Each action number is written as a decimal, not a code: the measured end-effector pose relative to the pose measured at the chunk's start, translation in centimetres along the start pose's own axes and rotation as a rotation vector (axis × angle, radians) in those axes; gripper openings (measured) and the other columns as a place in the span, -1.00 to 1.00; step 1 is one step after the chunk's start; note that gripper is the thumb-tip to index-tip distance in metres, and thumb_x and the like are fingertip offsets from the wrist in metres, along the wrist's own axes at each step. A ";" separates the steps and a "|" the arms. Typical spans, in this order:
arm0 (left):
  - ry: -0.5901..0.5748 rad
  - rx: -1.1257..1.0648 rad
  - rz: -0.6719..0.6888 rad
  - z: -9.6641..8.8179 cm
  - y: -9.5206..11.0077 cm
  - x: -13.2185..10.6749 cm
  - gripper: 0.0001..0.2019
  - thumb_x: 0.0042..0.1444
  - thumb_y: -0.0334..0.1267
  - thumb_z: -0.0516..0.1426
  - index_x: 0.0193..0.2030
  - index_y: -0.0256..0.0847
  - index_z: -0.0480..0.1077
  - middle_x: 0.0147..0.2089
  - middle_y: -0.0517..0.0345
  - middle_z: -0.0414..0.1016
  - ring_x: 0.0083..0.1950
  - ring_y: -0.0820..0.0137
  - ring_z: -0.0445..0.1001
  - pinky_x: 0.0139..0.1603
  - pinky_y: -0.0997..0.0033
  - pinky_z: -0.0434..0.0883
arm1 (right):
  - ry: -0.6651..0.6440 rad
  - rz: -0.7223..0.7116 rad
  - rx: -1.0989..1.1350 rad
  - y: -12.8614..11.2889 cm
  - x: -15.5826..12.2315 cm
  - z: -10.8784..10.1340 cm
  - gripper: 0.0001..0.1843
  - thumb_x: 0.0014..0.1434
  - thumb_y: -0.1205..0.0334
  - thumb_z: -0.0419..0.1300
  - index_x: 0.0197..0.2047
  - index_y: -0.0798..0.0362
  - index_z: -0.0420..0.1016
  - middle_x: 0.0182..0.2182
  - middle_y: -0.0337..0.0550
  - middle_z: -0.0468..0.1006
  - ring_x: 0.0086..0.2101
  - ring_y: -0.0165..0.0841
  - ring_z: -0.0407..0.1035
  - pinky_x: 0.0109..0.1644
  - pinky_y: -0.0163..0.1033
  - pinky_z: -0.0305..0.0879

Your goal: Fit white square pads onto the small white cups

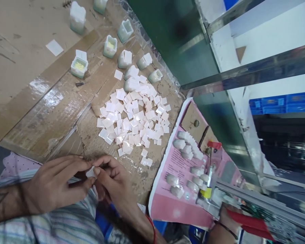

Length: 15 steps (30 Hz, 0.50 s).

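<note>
We take the heap of white squares [134, 118] on the bench [27, 61] as our landmark. Just below the heap, at the near edge of the bench, our left hand [56, 184] and right hand [114, 183] meet fingertip to fingertip. Both hands are closed in a pinch on one small white piece [90, 173], which sits between them and is mostly hidden by the fingers.

Above the heap, several small white cups [110, 46] stand or lie on the bench; two of them show yellowish contents. One loose white square [54, 47] lies well to the upper left of the heap.

To the right of the heap, a pink sheet [173, 203] carries rows of grey-white capsules [179, 144]. At its lower right corner, another person's hand [225, 220] rests beside a red-handled tool [249, 223].
</note>
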<state>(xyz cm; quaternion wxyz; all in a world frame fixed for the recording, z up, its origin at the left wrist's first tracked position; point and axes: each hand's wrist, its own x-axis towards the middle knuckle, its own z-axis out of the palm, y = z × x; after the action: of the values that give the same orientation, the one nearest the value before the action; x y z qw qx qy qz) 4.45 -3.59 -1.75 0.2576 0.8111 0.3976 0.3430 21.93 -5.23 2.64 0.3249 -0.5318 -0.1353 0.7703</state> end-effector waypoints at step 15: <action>-0.134 -0.081 0.248 0.0 -2.3 -0.4 -0.81 0.31 -0.34 0.09 -0.16 0.06 0.50 0.14 0.45 0.50 0.13 0.54 0.48 0.36 0.46 0.28 | 0.028 0.056 -0.012 -0.3 -0.1 -1.2 -0.67 -0.09 0.13 0.48 -0.39 -0.02 0.40 -0.78 -0.48 0.43 -0.86 -0.61 0.06 -0.84 -0.56 0.02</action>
<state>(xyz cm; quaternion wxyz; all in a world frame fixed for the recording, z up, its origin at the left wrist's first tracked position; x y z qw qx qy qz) 3.19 -2.59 -3.45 0.2716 0.8640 0.2621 0.3331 23.16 -5.18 2.38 0.3018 -0.5480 -0.1204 0.7708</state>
